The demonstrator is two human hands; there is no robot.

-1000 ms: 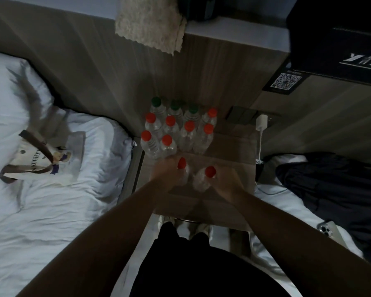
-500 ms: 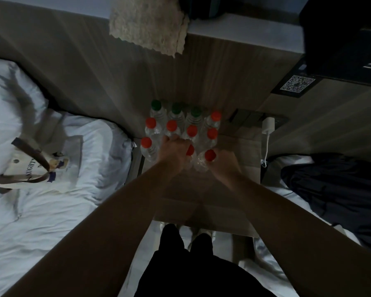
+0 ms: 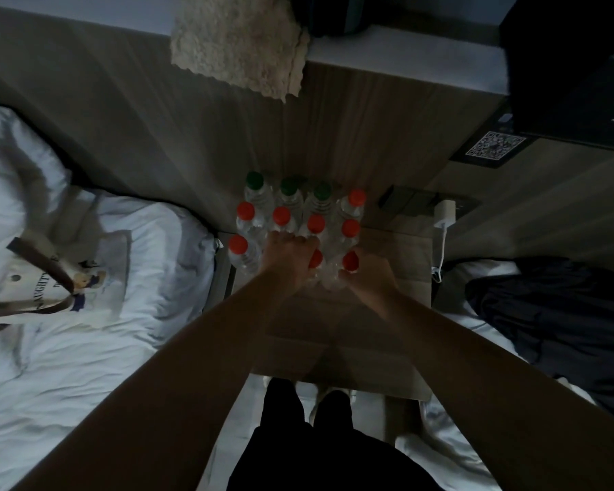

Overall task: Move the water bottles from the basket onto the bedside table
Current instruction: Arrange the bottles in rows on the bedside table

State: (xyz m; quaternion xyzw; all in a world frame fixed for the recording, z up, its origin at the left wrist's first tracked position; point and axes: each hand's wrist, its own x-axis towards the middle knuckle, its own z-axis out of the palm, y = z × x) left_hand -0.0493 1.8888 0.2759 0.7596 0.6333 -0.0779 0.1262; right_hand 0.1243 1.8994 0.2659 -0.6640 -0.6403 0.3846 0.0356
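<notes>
Several clear water bottles stand packed in rows at the back of the wooden bedside table [image 3: 397,285], most with red caps, three at the rear with green caps [image 3: 288,186]. My left hand [image 3: 286,258] is wrapped around a red-capped bottle [image 3: 315,259] at the front of the group. My right hand [image 3: 369,274] grips another red-capped bottle [image 3: 350,261] right beside it. Both bottles stand upright and touch the row behind. No basket is in view.
A tote bag [image 3: 55,281] lies on the white bed at left. A dark garment [image 3: 553,313] covers the bed at right. A white charger [image 3: 444,214] and cable hang at the table's right back corner. A beige towel [image 3: 238,44] hangs over the wooden headboard wall.
Both hands have pushed their two red-capped bottles away from me, from the table's middle up against the standing rows. The view has shifted slightly.
</notes>
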